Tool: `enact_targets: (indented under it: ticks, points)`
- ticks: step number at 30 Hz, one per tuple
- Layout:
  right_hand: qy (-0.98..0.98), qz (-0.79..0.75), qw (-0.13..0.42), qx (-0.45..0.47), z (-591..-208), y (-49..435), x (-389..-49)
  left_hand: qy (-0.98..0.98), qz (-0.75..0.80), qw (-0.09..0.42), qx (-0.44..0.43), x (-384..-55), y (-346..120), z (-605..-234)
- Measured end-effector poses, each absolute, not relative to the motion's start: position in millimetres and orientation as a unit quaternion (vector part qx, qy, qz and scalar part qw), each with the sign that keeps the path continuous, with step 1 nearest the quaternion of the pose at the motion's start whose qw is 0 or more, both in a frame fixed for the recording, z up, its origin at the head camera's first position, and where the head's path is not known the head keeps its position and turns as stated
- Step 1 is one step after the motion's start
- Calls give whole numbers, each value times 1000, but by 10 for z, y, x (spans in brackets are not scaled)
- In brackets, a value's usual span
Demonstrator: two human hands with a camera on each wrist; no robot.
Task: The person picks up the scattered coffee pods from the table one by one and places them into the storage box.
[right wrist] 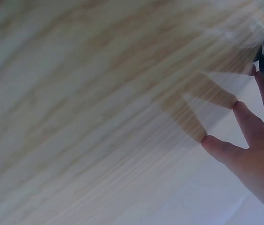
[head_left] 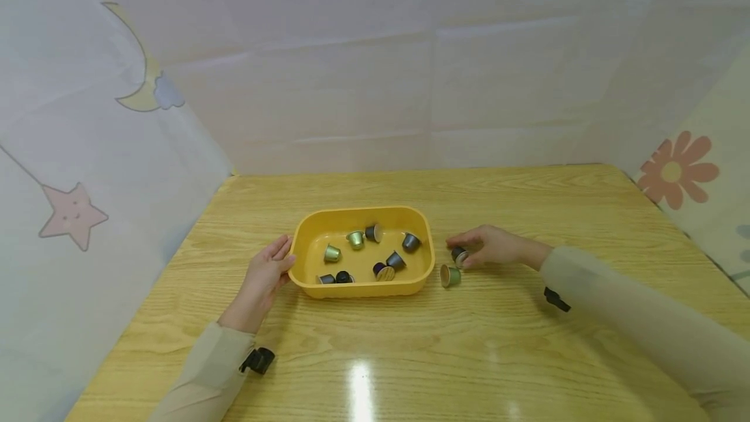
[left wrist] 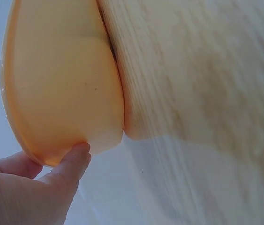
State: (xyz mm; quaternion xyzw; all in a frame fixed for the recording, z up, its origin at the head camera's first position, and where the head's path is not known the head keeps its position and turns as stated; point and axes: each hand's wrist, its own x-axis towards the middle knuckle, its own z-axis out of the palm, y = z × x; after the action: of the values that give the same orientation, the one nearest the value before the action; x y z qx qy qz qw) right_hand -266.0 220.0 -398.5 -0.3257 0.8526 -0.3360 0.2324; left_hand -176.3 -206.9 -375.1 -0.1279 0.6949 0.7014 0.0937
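My left hand (head_left: 267,277) grips the left end of a yellow plastic tub (head_left: 363,290), with the thumb at the rim and fingers against the outer wall, as the left wrist view also shows. Inside the tub lie several coffee capsules, among them a green capsule (head_left: 332,253), a grey capsule (head_left: 411,242) and a dark purple capsule (head_left: 379,269). Right of the tub, my right hand (head_left: 491,246) pinches a black coffee capsule (head_left: 459,254) between thumb and finger. In the right wrist view the other fingertips (right wrist: 208,140) rest on the tabletop.
A green capsule with a tan lid (head_left: 450,276) lies on its side on the wooden table (head_left: 410,357), between the tub and my right hand. Pale cloth with printed shapes (head_left: 363,83) hangs behind the table and at both sides.
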Motion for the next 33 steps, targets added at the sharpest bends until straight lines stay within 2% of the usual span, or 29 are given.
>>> enact_targets:
  ticks: [16,24,33]
  points:
    - [868,-347,238,-263,-3947,2181,-2654,693,704,96,-124,-1755,-2067,-3746]
    - [869,-357,219,-263,-3843,2194,-2599,698,699,96,-124,-1755,-2067,-3744]
    - [864,-380,227,-241,-3691,2188,-2538,695,701,96,-128,-1756,-2066,-3743]
